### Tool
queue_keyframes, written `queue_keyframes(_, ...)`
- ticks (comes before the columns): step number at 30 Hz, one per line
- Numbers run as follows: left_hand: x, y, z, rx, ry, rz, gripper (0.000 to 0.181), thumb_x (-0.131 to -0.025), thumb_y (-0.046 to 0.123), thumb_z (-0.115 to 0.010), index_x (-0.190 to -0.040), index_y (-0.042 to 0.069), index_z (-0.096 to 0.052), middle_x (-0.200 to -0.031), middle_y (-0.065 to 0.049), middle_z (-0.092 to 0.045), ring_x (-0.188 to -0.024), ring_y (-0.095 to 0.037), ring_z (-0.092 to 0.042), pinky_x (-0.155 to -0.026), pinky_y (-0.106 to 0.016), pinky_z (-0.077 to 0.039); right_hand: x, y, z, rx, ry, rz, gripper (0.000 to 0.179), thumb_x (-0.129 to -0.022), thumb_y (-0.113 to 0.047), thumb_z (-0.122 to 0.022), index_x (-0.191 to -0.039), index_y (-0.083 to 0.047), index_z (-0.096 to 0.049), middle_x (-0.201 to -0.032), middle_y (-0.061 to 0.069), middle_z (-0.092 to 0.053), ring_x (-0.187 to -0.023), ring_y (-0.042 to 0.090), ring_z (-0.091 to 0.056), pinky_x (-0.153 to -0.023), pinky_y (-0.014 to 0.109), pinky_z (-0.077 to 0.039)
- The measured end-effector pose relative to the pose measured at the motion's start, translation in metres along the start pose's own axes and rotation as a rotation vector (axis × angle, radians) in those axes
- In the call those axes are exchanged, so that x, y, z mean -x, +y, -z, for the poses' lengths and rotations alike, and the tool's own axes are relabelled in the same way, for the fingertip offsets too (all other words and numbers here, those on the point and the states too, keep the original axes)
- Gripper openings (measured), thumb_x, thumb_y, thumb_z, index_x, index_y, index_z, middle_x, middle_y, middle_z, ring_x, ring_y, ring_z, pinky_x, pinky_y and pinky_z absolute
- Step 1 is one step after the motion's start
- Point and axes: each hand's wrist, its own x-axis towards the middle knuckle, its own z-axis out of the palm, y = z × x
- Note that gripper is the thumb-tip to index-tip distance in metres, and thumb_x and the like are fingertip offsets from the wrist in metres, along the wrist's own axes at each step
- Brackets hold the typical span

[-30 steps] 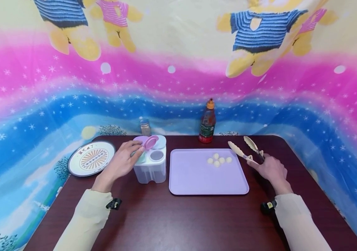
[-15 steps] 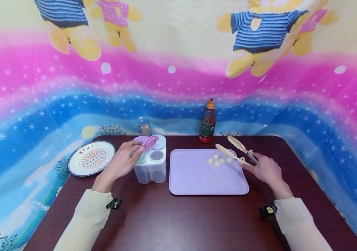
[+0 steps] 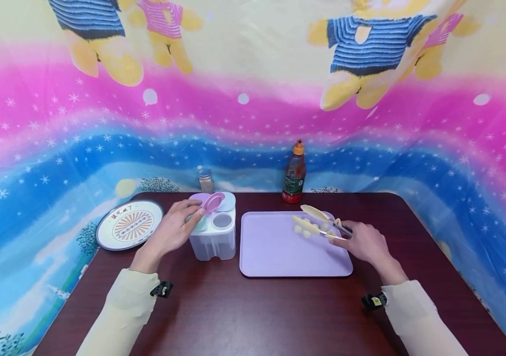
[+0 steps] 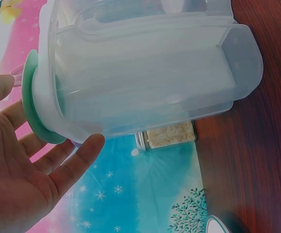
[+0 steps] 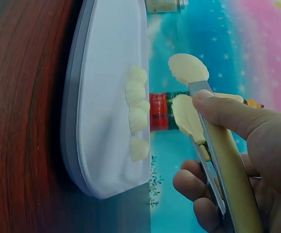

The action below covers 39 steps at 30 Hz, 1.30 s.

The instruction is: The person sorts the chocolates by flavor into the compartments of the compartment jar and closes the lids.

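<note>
- Change: over the last second the right hand has carried the tongs leftward, from beside the tray to over its far right part. The left hand shows no visible shift.
- Meaning, as judged: the tongs now stand within reach of the pale round pieces, so the approach looks nearly complete. Nothing is gripped between the blades; the right wrist view shows them clear of the pieces.
- Right hand: fingers and thumb clamped round the tong handles. The blades stand apart.
- Left hand: thumb and finger pinch the raised pink lid at the top of the clear container. One round mouth of the container is uncovered.
- Tongs, direction: long axis slants across the tray's right side; tips point to the person's left and somewhat away, handles back toward the right hand. Exact downward tilt cannot be told.
- Pieces, location: clustered on the tray near its far edge, right of centre; being round, they show no long axis.
- Container, location: upright on the table, just left of the tray, its long axis vertical.
</note>
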Motion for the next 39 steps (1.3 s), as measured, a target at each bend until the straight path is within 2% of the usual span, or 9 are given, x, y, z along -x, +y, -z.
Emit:
queue_keyframes(4,0.000,0.000,0.000,-0.002,0.001,0.004,0.050,-0.107,0.038,-0.042,-0.131,-0.001,-0.064,-0.145,-0.016,-0.054,-0.141,-0.037,-0.039,-0.116,-0.057,-0.033,-0.001,-0.005,-0.002,0.009,-0.033,0.006,0.077,-0.079,-0.057,-0.077,-0.136,-0.007,-0.062,-0.128,0.025,-0.064,-0.102,0.038,-0.062,-0.075,0.053,-0.051)
queue_keyframes(14,0.000,0.000,0.000,0.001,0.002,0.003,0.050,-0.107,0.038,-0.043,-0.130,0.000,-0.064,-0.145,-0.016,-0.054,-0.141,-0.037,-0.039,-0.117,-0.057,-0.032,-0.007,-0.009,-0.006,0.077,-0.069,0.040,0.070,-0.078,-0.053,-0.079,-0.131,-0.008,-0.066,-0.123,0.022,-0.068,-0.090,0.027,-0.062,-0.067,0.042,-0.050)
queue_keyframes(28,0.000,0.001,0.000,0.005,0.012,-0.011,0.048,-0.106,0.035,-0.044,-0.130,-0.001,-0.065,-0.144,-0.017,-0.055,-0.139,-0.037,-0.041,-0.116,-0.056,-0.033,-0.013,-0.013,-0.007,0.118,-0.090,0.040,0.067,-0.079,-0.049,-0.079,-0.130,-0.008,-0.067,-0.120,0.020,-0.069,-0.087,0.026,-0.060,-0.064,0.041,-0.049)
queue_keyframes(39,0.000,0.001,0.000,0.003,0.011,-0.013,0.049,-0.106,0.036,-0.044,-0.129,-0.001,-0.065,-0.144,-0.017,-0.055,-0.140,-0.037,-0.040,-0.116,-0.056,-0.033,-0.011,-0.012,-0.009,0.074,-0.086,0.039,0.066,-0.079,-0.051,-0.079,-0.130,-0.010,-0.067,-0.119,0.021,-0.069,-0.084,0.025,-0.059,-0.063,0.035,-0.046)
